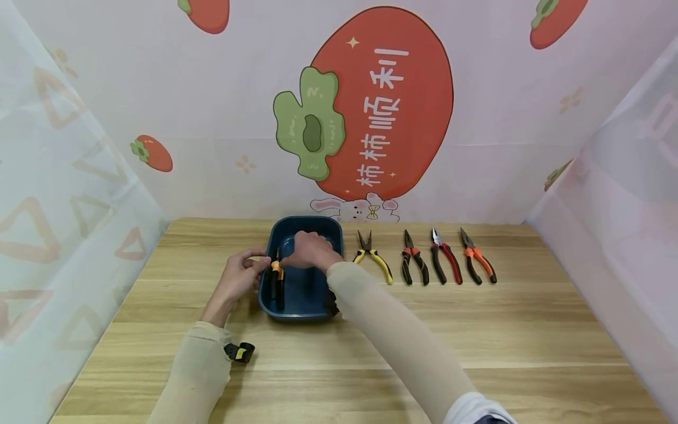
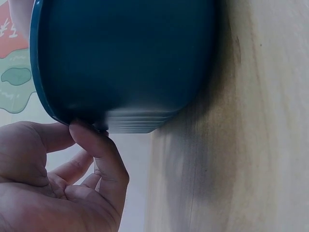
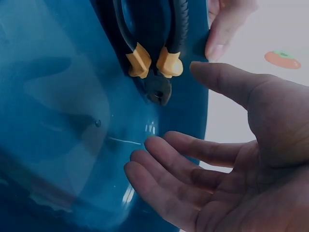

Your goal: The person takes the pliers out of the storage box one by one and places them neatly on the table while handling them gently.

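Note:
A dark blue plastic bin point(image 1: 303, 317) stands at the back of the table. At its left rim, my left hand point(image 1: 241, 277) pinches the edge between thumb and index finger, as the left wrist view shows. Inside the bin, along the left wall, lie pliers point(image 3: 169, 63) with black and yellow-orange handles, their metal head pointing away from me. Over the bin is my right hand point(image 1: 311, 252), its fingers loosely bent and holding nothing. In the right wrist view its thumb comes close to the pliers' yellow-orange part, with a small gap visible.
Right of the bin, several pliers lie in a row: a yellow-handled pair point(image 1: 373, 256), a black-and-orange pair point(image 1: 415, 259), a red-and-black pair point(image 1: 446, 257) and an orange-and-black pair point(image 1: 478, 257). A printed cloth backdrop point(image 1: 487, 176) rises behind the wooden table point(image 1: 529, 330).

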Action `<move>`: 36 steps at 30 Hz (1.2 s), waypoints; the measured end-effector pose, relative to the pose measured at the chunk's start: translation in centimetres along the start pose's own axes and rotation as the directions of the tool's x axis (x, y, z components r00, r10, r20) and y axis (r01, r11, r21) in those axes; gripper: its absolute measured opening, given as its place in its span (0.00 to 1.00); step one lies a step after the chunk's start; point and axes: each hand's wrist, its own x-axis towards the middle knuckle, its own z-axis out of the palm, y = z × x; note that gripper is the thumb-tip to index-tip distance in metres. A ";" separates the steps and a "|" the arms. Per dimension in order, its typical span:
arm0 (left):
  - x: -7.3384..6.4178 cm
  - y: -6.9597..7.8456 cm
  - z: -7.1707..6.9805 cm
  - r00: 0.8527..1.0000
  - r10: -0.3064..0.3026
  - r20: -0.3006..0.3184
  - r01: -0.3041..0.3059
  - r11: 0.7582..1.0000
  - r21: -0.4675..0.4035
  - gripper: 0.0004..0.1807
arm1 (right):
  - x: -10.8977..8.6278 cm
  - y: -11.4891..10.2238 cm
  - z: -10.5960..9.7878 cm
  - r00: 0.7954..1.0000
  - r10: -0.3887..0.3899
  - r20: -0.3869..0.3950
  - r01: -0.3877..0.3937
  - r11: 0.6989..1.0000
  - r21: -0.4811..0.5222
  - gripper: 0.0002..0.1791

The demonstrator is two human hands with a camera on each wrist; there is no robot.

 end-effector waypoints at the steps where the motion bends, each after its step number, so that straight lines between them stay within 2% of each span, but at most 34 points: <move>1: 0.0 0.0 0.0 1.000 0.000 0.000 0.000 1.000 -0.002 0.21 | 0.1 -0.1 0.1 1.000 0.002 0.005 -0.002 1.000 0.003 0.31; 14: -0.1 0.1 0.1 1.000 -0.009 0.021 0.010 1.000 -0.020 0.23 | 0.1 -0.4 0.9 0.998 -0.002 0.063 0.001 1.000 0.015 0.24; 20: -0.1 0.2 0.0 1.000 -0.012 0.018 0.013 0.999 -0.029 0.22 | 0.3 -0.3 1.0 0.991 -0.020 0.134 0.017 1.000 0.021 0.25; 29: 0.0 0.0 0.0 1.000 -0.021 0.011 0.022 0.999 -0.048 0.21 | 0.8 -1.0 1.5 0.980 0.045 0.192 -0.055 0.997 0.048 0.25; 36: 0.0 0.1 0.1 1.000 -0.012 0.000 0.012 0.999 -0.036 0.21 | 0.5 -1.3 1.3 0.968 0.075 0.238 -0.096 0.993 0.075 0.18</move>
